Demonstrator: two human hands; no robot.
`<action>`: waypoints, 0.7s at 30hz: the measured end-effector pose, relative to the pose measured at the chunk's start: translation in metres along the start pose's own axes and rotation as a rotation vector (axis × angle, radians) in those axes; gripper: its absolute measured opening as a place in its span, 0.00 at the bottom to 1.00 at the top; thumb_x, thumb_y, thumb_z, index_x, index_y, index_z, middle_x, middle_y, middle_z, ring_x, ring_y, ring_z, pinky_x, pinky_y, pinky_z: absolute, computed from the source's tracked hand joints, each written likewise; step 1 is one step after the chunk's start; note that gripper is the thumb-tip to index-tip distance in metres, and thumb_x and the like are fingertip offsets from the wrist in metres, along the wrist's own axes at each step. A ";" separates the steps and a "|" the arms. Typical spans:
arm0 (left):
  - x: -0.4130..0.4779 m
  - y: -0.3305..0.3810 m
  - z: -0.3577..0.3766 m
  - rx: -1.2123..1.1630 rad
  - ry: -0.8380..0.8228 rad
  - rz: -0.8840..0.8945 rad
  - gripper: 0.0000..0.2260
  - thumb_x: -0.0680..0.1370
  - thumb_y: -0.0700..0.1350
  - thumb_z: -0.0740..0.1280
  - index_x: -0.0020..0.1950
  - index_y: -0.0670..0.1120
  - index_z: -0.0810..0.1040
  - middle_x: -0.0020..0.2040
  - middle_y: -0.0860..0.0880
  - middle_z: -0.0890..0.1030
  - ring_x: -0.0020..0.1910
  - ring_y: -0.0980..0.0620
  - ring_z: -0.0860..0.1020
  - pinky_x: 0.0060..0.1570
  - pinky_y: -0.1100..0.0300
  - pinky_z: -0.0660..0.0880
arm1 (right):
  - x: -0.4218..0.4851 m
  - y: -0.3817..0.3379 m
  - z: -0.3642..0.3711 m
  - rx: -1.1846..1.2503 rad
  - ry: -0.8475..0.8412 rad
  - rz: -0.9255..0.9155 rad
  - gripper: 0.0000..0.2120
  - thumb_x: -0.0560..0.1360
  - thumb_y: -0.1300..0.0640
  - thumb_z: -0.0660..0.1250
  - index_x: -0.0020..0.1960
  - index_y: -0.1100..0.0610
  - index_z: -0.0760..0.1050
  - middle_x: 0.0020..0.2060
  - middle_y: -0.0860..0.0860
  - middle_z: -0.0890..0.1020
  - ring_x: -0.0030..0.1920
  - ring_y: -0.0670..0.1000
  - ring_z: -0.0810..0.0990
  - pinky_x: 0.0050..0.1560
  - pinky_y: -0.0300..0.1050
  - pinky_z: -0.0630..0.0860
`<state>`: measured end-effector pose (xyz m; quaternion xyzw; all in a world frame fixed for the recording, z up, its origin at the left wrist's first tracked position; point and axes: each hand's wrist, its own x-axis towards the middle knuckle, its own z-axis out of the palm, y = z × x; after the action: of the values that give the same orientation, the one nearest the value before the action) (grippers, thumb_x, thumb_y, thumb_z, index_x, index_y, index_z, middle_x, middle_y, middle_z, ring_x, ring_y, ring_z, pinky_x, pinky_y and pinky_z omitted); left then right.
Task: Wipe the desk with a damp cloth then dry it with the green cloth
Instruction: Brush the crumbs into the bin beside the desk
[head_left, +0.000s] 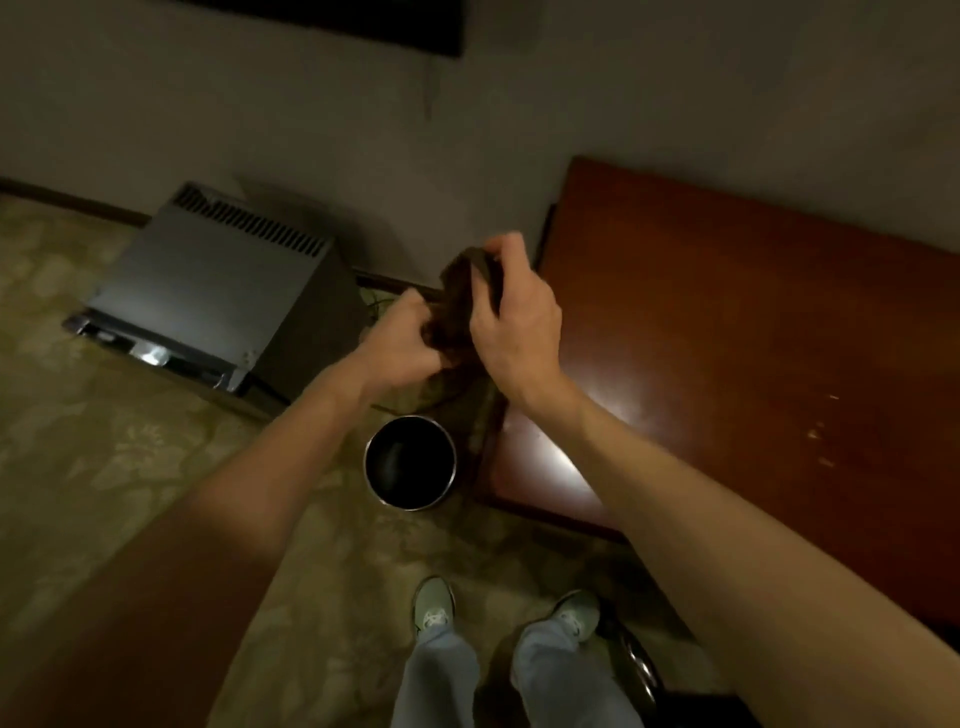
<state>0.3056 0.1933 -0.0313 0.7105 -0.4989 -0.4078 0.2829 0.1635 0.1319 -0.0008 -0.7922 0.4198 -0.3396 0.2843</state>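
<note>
Both hands grip a dark brownish cloth (456, 306), bunched and twisted between them, above the floor just left of the desk's left end. My left hand (402, 345) clenches the cloth's lower part. My right hand (511, 317) closes over its upper part. The reddish-brown wooden desk (727, 332) fills the right side, with a bright glare patch near its front left corner. No green cloth is in view.
A round dark bin with a metal rim (410, 462) stands on the floor right under my hands, beside the desk's corner. A grey mini fridge (208, 280) sits against the wall at left. Patterned carpet (104, 441) covers the floor; my feet are at the bottom.
</note>
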 end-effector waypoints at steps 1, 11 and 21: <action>0.007 0.022 -0.001 -0.012 -0.009 -0.001 0.14 0.74 0.50 0.79 0.56 0.48 0.82 0.53 0.48 0.80 0.54 0.51 0.81 0.55 0.57 0.80 | 0.009 0.000 -0.026 -0.008 0.040 -0.002 0.06 0.83 0.54 0.59 0.58 0.55 0.69 0.44 0.48 0.81 0.43 0.55 0.82 0.39 0.59 0.77; 0.094 0.179 0.099 0.139 -0.391 0.040 0.09 0.80 0.48 0.73 0.46 0.46 0.77 0.32 0.51 0.73 0.31 0.53 0.71 0.36 0.57 0.67 | 0.002 0.101 -0.260 -0.073 0.410 0.322 0.06 0.84 0.53 0.57 0.59 0.53 0.66 0.42 0.48 0.80 0.40 0.54 0.82 0.39 0.64 0.78; 0.095 0.269 0.270 0.433 -0.369 0.521 0.04 0.87 0.52 0.57 0.55 0.54 0.65 0.39 0.49 0.77 0.34 0.50 0.76 0.34 0.56 0.69 | -0.119 0.217 -0.384 0.016 0.612 0.735 0.04 0.87 0.52 0.55 0.61 0.49 0.62 0.49 0.45 0.76 0.47 0.49 0.82 0.38 0.50 0.84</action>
<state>-0.0396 0.0131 0.0215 0.5179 -0.7798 -0.3283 0.1258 -0.2868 0.0654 0.0374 -0.4527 0.7341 -0.4374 0.2548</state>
